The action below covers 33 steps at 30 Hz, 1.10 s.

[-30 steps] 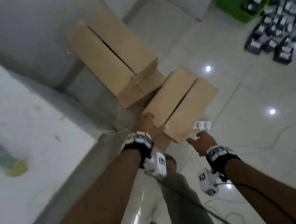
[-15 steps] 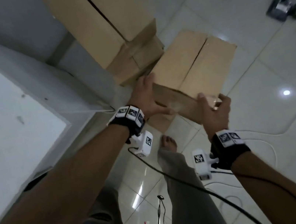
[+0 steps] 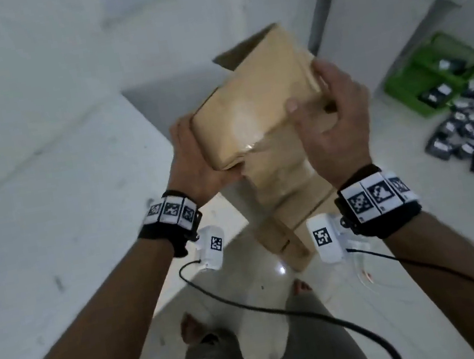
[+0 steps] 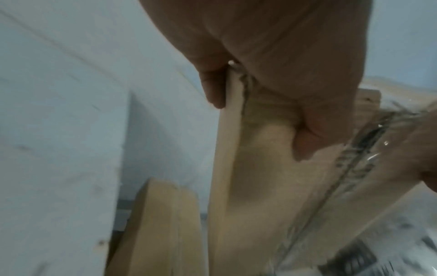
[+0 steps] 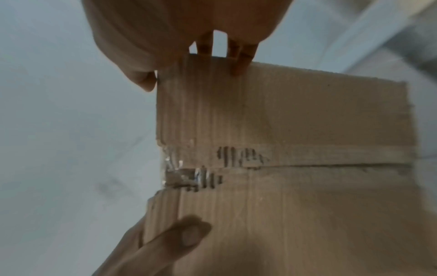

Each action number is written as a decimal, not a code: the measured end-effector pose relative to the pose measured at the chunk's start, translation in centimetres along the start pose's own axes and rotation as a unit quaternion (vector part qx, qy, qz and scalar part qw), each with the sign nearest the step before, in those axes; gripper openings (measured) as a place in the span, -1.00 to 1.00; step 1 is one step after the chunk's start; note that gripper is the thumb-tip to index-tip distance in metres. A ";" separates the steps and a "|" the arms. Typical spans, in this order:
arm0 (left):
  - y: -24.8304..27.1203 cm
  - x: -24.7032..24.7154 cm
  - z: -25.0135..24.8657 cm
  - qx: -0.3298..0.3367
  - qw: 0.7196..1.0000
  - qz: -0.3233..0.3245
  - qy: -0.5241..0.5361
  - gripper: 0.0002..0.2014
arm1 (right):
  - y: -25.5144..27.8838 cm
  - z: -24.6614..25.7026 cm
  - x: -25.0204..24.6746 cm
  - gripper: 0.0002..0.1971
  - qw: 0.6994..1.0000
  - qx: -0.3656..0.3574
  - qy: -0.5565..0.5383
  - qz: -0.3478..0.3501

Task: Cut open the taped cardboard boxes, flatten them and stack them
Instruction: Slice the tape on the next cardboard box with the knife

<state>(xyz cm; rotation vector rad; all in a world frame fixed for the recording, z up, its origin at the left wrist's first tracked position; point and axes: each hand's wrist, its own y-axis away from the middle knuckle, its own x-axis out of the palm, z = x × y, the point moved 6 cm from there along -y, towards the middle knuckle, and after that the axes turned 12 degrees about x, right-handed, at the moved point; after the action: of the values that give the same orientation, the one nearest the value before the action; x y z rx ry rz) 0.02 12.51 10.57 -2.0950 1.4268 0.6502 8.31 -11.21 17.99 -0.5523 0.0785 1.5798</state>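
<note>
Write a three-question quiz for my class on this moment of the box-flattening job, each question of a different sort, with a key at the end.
1. True or false: the cardboard box is held by one hand only.
2. Multiple choice: the clear tape runs along A) the seam between two flaps, B) a green crate, C) a wrist strap.
3. Fill in: below the held box, another box stands on the ____.

Key
1. False: the left hand grips the near corner and the right hand grips the opposite end.
2. A.
3. Floor.
</note>
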 end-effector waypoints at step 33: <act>28.1 -33.0 34.3 -0.345 0.937 0.024 -0.059 0.14 | 16.2 0.9 36.1 -0.54 0.926 0.176 0.176 0.283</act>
<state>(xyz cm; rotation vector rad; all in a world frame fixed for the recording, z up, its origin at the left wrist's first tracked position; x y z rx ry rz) -40.63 48.95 1.97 -2.4685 1.2979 1.4380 -6.85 20.73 0.16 -0.5475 0.8432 1.9436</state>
